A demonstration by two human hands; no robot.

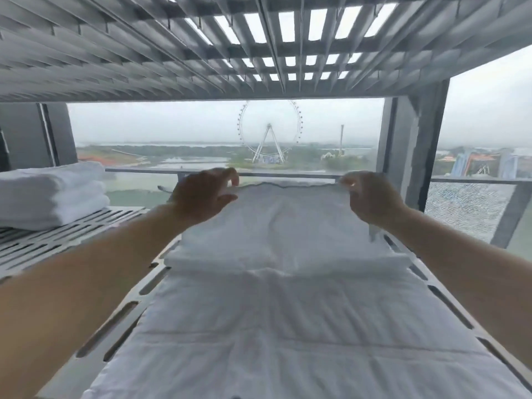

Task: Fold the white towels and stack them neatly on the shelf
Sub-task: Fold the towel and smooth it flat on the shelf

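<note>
While the slatted underside of an upper shelf [201, 47] fills the whole top of the frame, the lower slotted shelf [121, 318] runs up from the bottom edge toward the centre, and most of its middle is covered by a white towel [273, 326] spread flat along it. Its far end is doubled back over itself, forming a thicker folded band across the centre of the frame. Both bare arms reach in from the lower corners. At centre left, the left hand [201, 197] pinches the far left corner of the folded part between thumb and fingers; at centre right, the right hand [371, 197] is closed on the far right corner (the two hands well apart, the hem stretched between them). At the left edge of the frame, a stack of folded towels [51, 197] rests on the same shelf level. Beyond, through the window, a Ferris wheel [269, 131] stands small in the upper centre.
</note>
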